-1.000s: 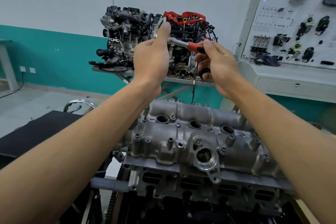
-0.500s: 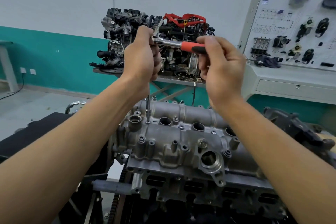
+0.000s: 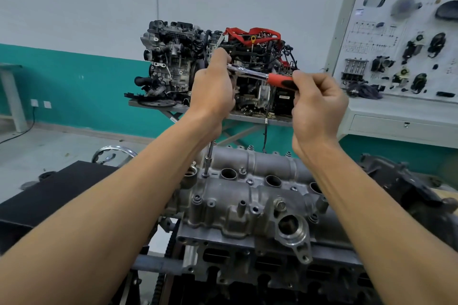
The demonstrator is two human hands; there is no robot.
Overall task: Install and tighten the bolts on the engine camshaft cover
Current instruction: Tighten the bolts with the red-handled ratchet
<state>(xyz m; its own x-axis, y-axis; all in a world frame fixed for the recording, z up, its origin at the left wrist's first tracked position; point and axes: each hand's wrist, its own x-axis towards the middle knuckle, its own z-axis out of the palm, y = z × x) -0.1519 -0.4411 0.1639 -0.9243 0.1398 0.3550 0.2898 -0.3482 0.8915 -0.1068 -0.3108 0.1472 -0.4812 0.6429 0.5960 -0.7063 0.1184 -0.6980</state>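
The grey aluminium camshaft cover [image 3: 247, 205] sits on the engine below my arms, with several bolts in its bosses. A ratchet wrench [image 3: 255, 73] with a red and black handle is held level above it. My left hand [image 3: 213, 91] grips the ratchet head, and a long extension bar [image 3: 207, 161] runs down from it to a bolt at the cover's far left. My right hand [image 3: 317, 104] is curled round the handle's red end.
A second engine [image 3: 213, 64] on a metal stand fills the background behind my hands. A white training panel [image 3: 401, 39] with mounted car parts stands at the right. A black mat [image 3: 57, 195] lies at the left, a dark engine part [image 3: 401, 186] at the right.
My left hand curled down over the ratchet head, and the extension bar came into view seated on the far-left bolt. My right hand swung the handle slightly.
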